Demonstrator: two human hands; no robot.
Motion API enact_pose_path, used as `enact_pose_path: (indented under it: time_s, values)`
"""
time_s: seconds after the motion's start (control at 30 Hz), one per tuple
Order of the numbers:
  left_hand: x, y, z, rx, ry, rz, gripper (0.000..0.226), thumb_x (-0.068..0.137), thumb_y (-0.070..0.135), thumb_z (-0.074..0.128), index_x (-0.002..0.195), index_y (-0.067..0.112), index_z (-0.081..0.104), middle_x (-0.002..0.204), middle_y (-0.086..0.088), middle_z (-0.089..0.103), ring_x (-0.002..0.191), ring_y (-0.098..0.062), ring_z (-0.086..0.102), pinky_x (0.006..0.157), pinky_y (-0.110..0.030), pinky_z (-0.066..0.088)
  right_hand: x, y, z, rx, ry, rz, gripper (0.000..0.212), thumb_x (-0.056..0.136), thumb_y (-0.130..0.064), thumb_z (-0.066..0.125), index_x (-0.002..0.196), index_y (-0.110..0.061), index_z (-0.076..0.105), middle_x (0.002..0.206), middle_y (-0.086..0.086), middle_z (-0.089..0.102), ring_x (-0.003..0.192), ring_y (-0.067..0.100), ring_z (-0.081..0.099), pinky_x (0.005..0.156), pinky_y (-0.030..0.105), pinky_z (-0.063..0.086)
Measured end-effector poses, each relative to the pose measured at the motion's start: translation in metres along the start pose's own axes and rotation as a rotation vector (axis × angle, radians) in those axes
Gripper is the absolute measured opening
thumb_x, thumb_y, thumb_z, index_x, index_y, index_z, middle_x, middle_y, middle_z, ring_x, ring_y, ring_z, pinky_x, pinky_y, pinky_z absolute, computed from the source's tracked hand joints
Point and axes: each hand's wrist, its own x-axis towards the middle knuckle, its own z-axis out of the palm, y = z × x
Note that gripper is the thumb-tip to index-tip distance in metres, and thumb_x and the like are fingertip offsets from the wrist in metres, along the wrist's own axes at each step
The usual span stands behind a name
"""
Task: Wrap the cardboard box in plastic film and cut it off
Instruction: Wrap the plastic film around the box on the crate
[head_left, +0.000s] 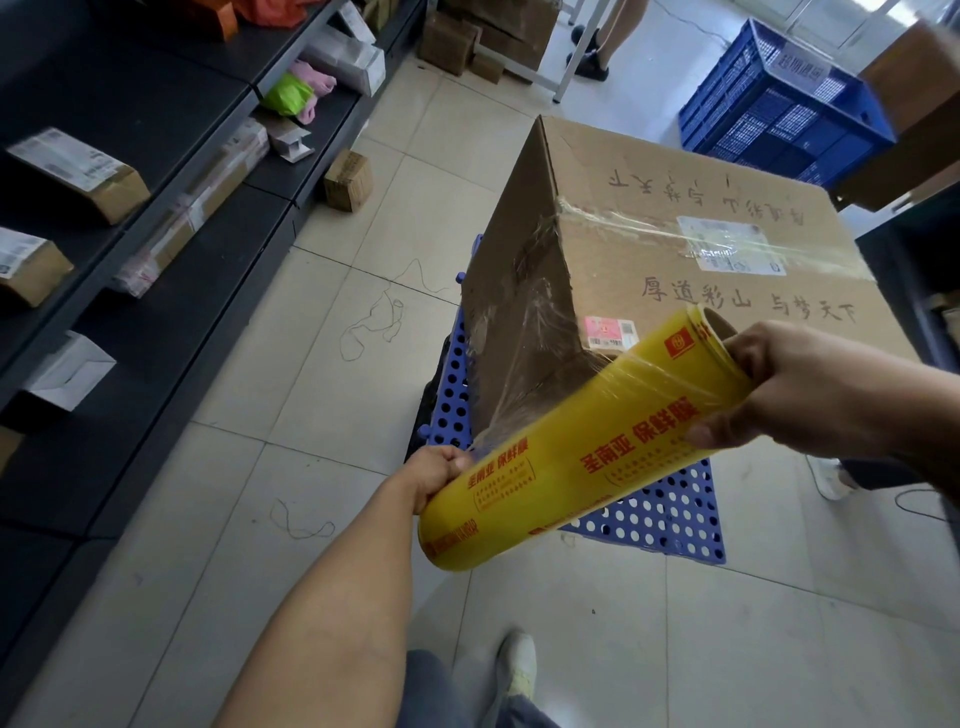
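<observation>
A large cardboard box (675, 249) with handwritten characters stands on a blue perforated plastic pallet (660, 519). Clear plastic film (524, 338) is stretched over its left side and in a band across its top. I hold a big yellow roll of film (582, 447) slanted in front of the box's near corner. My left hand (434, 475) grips the roll's lower end and my right hand (800, 384) grips its upper end. The film runs from the roll straight onto the box's left face.
Dark shelves (130, 208) with parcels line the left side. A small carton (348, 179) sits on the tiled floor by the shelf. A blue crate (779, 104) stands at the back right, and a person's legs (608, 36) are behind the box. Loose string (374, 317) lies on the floor.
</observation>
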Motion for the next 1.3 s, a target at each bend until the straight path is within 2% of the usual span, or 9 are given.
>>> enact_pose_path:
  time_s: [0.17,0.3,0.43,0.6,0.73,0.87,1.03,1.2,1.3]
  values:
    - [0.007,0.002,0.002,-0.029,0.193,0.045,0.029,0.097,0.001,0.043,0.074,0.007,0.061,0.072,-0.008,0.06,0.061,-0.018,0.054,0.059,-0.027,0.049,-0.001,0.003,0.006,0.003,0.007,0.013,0.012,0.075,-0.01,0.077,0.08,-0.019,0.07,0.072,-0.006,0.072,0.076,0.012,0.065,0.061,0.022,0.042]
    - [0.002,0.009,-0.004,-0.15,0.347,0.067,0.028,0.095,-0.005,0.041,0.078,0.002,0.06,0.074,-0.007,0.061,0.059,-0.017,0.053,0.045,-0.02,0.049,-0.005,0.001,0.009,0.031,0.043,0.007,0.008,0.075,-0.011,0.076,0.076,-0.015,0.069,0.073,-0.003,0.07,0.075,0.014,0.064,0.059,0.022,0.042]
    - [-0.003,0.004,-0.008,-0.104,0.135,0.002,0.018,0.097,0.011,0.049,0.088,0.004,0.063,0.084,-0.011,0.066,0.073,-0.023,0.06,0.074,-0.038,0.054,-0.008,-0.002,0.008,0.052,0.066,0.004,0.008,0.077,-0.013,0.074,0.079,-0.016,0.067,0.076,-0.004,0.069,0.075,0.013,0.063,0.057,0.02,0.039]
    - [-0.004,-0.009,-0.011,-0.112,-0.09,-0.067,0.017,0.098,0.023,0.05,0.091,0.011,0.06,0.083,-0.01,0.059,0.069,-0.021,0.054,0.069,-0.036,0.047,-0.007,-0.006,0.004,0.036,0.075,-0.019,0.005,0.078,-0.017,0.073,0.079,-0.016,0.068,0.077,-0.004,0.069,0.076,0.012,0.061,0.057,0.02,0.038]
    - [-0.009,-0.016,-0.008,-0.213,-0.17,-0.077,0.026,0.099,0.027,0.048,0.111,0.008,0.061,0.103,-0.016,0.064,0.092,-0.029,0.06,0.087,-0.042,0.05,-0.006,-0.008,0.002,0.027,0.075,-0.012,0.007,0.078,-0.02,0.072,0.082,-0.015,0.068,0.079,-0.001,0.07,0.077,0.018,0.064,0.058,0.024,0.043]
    - [-0.011,-0.012,-0.008,-0.115,-0.146,-0.044,0.022,0.097,0.023,0.05,0.108,0.009,0.064,0.1,-0.014,0.068,0.09,-0.027,0.064,0.091,-0.044,0.05,-0.005,-0.01,0.001,-0.008,0.065,-0.006,0.011,0.079,-0.021,0.071,0.084,-0.013,0.066,0.081,0.004,0.07,0.077,0.021,0.064,0.059,0.026,0.045]
    - [-0.01,0.001,-0.018,-0.021,-0.028,-0.008,0.019,0.099,0.019,0.047,0.094,0.008,0.062,0.084,-0.008,0.067,0.074,-0.02,0.062,0.07,-0.035,0.053,-0.002,-0.008,0.004,-0.023,0.05,0.019,0.016,0.076,-0.019,0.074,0.086,-0.014,0.062,0.085,0.003,0.068,0.081,0.02,0.062,0.065,0.028,0.044]
    - [0.001,0.005,-0.024,-0.033,0.129,-0.012,0.026,0.099,0.016,0.045,0.078,0.011,0.061,0.089,-0.014,0.062,0.084,-0.026,0.058,0.088,-0.047,0.051,-0.004,0.001,0.007,0.01,0.058,0.021,0.017,0.073,-0.012,0.077,0.083,-0.02,0.065,0.08,-0.004,0.071,0.08,0.015,0.064,0.066,0.026,0.043]
    - [0.002,0.008,-0.023,-0.018,0.202,0.001,0.033,0.098,0.013,0.043,0.069,0.01,0.059,0.077,-0.011,0.057,0.073,-0.023,0.053,0.076,-0.039,0.05,-0.002,0.001,0.009,0.019,0.06,0.022,0.016,0.074,-0.011,0.077,0.084,-0.017,0.067,0.08,-0.001,0.071,0.079,0.017,0.064,0.065,0.027,0.044]
